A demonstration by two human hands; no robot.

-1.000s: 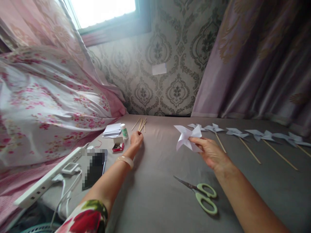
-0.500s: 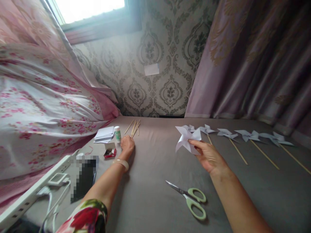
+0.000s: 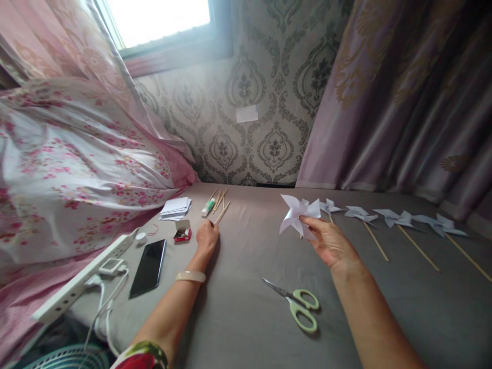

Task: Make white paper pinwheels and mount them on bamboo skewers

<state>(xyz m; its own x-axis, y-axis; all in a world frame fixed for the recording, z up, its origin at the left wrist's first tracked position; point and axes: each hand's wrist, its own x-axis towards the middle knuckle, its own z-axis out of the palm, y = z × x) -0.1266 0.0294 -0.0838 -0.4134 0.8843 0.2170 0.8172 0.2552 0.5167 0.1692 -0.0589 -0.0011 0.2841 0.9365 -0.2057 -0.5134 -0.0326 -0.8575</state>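
My left hand [image 3: 207, 237] is closed round the near end of a thin wooden stick [image 3: 223, 212]. Several more sticks [image 3: 219, 199] lie just beyond it, beside a glue stick [image 3: 208, 207] resting on its side. Between thumb and fingers, my right hand [image 3: 326, 238] pinches a white paper pinwheel [image 3: 295, 214] by its middle, above the grey surface. Behind and to the right of that hand lies a row of finished-looking pinwheels [image 3: 395, 217] on sticks. Green-handled scissors [image 3: 298, 305] lie between my forearms, blades pointing left.
Left of my left hand are a stack of white paper [image 3: 176, 208], a small open red box [image 3: 182, 233], a white cap [image 3: 141, 238] and a phone [image 3: 149, 267]. A power strip [image 3: 82, 279] with cables runs along the left edge. A patterned wall [image 3: 277, 148] stands behind.
The glue stick, upright before, now lies on its side. My left hand has drawn a stick slightly away from the others. My right hand still holds the pinwheel; the view has shifted.
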